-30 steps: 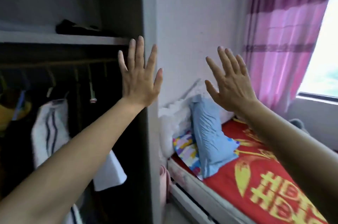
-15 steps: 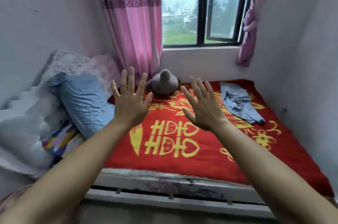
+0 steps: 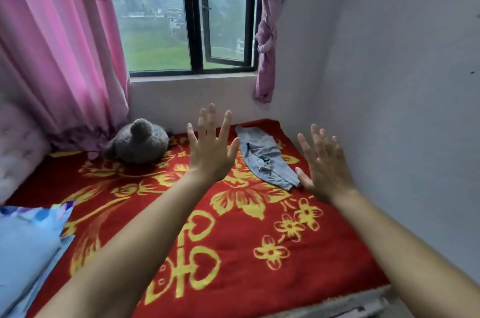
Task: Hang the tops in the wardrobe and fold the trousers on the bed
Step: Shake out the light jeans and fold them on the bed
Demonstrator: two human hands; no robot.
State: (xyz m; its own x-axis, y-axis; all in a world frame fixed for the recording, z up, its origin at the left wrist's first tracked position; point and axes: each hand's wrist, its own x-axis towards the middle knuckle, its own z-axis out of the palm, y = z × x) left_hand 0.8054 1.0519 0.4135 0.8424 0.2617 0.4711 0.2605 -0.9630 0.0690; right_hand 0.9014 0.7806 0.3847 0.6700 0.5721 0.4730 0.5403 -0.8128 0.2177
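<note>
Over the bed (image 3: 345, 309), both bare arms reach fwd w/ the backs of the hands toward the camera. L hand (image 3: 210, 152) is raised above the red blanket (image 3: 239, 273), all 5 fingers straight and spread apart, holding nothing. R hand (image 3: 326, 171) is up too, nearer the grey wall (image 3: 394, 89) on the right side, fingers likewise straight and fanned out, nothing in its grasp.

Trousers (image 3: 265, 161), 1 pair in faded blue-grey denim, lie unfolded and a bit rumpled on the far right part of the blanket, running from near the corner under the window sill back toward the camera. From this view they show btwn the 2 hands. The R thumb overlaps their near end, but whether it touches the cloth can't be told.

Blanket carries yellow flowers and characters. Grey plush toy (image 3: 137, 142) sits at the far left of the bed, against the hem of the pink curtain (image 3: 59, 58). 2nd curtain (image 3: 265, 42), tied in a knot, hangs right of the window (image 3: 194, 19), which has 1 pane ajar. Pale blue pillow (image 3: 26, 250) lies at bottom left, and a pale tufted headboard (image 3: 18, 146) shows at the left edge.
</note>
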